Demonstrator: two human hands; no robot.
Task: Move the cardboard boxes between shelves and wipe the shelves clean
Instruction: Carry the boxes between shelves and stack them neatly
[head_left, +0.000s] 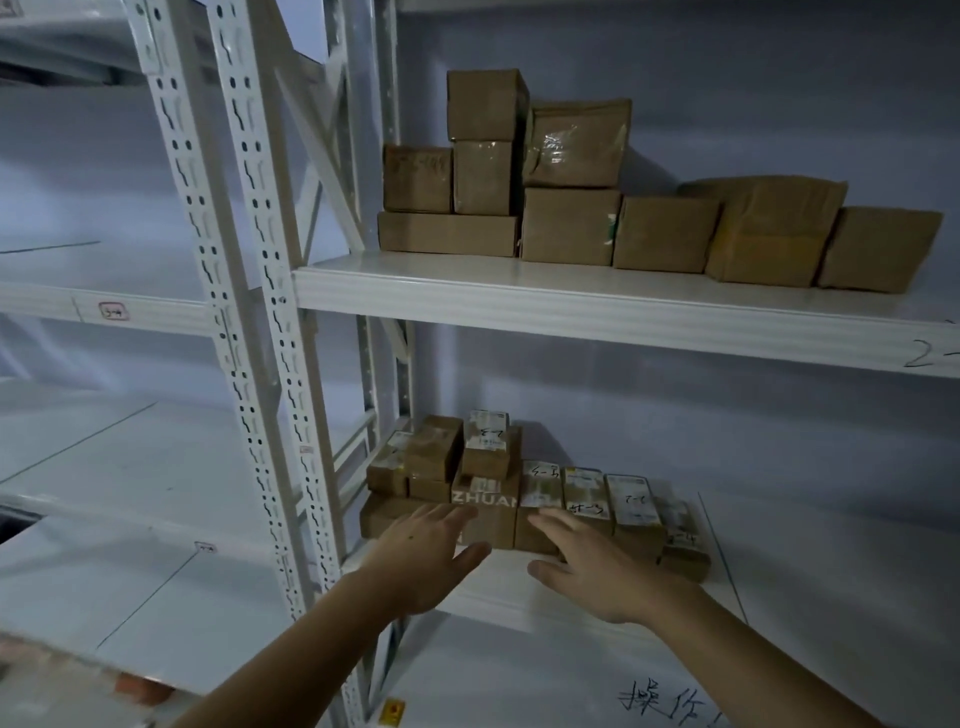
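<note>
Room: You stood before white steel racking with perforated uprights (260, 312), set against a pale wall in dim bluish light.
Upper shelf: Its white deck (597, 296) carried a row of plain cardboard boxes (571, 223) pushed toward the back, stacked three high at the left end and dropping to single boxes on the right.
Lower shelf: Its white deck (779, 561) held a second group of small cardboard boxes (587, 499) in the left rear corner, close to the upright.
Appearance of the lower boxes: Brown, taped, several with white labels and handwritten numbers; one box (488, 514) was printed "ZHUAN".
Stacking: The pile rose highest at its left; to the right a single row of labelled boxes stood side by side, touching.
Left hand: Your left hand (431, 556) reached in with fingers spread and straight, its fingertips at the front of the lowest boxes, gripping nothing.
Right hand: Your right hand (592, 566) lay apart from the left, fingers extended toward the row of boxes, also gripping nothing.
Edges and free room: The right part of the lower deck lay bare; its front lip ran beneath your wrists.
Neighbouring bay: White shelves (130, 467) to the left, one with a small label (114, 310) on its front beam.
</note>
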